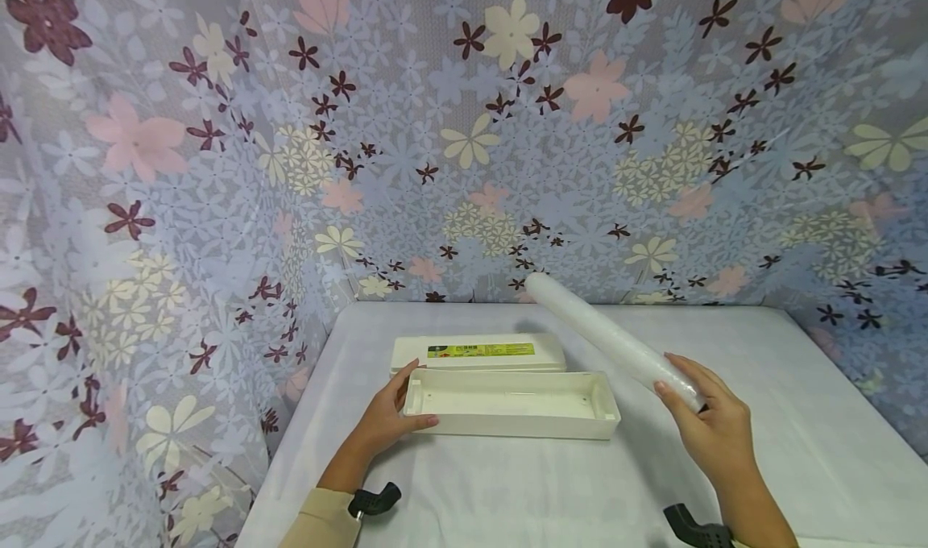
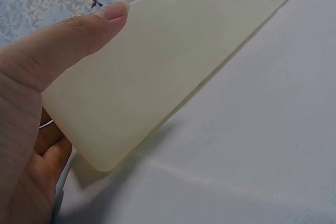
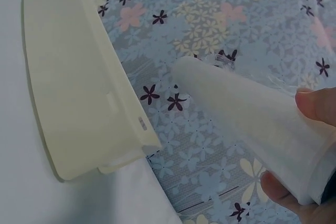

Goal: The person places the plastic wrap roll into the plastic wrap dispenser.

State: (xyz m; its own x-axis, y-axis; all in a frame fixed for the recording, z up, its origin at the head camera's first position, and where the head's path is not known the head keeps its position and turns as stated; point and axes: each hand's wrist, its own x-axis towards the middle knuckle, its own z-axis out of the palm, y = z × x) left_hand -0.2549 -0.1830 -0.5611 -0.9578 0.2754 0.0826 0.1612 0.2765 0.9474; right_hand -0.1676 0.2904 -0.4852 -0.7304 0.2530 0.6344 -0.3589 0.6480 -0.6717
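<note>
A long cream plastic box (image 1: pixel 507 425), open at the top, sits on the white table. My left hand (image 1: pixel 387 411) grips its left end, thumb on the near wall and fingers at the far side; the left wrist view shows the thumb (image 2: pixel 100 24) along the box's top edge. In my right hand (image 1: pixel 714 419) is a roll of clear plastic wrap (image 1: pixel 609 334), held by its near end and tilted up to the left, off the table. The right wrist view shows thumb and fingers around the roll (image 3: pixel 247 114). Behind the box lies its cream lid (image 1: pixel 478 363) with a yellow-green label.
A white cloth covers the table (image 1: pixel 507 491). Flower-patterned curtains (image 1: pixel 464 169) hang close behind the table and along both sides. The raised roll stands to the right of the box, apart from it.
</note>
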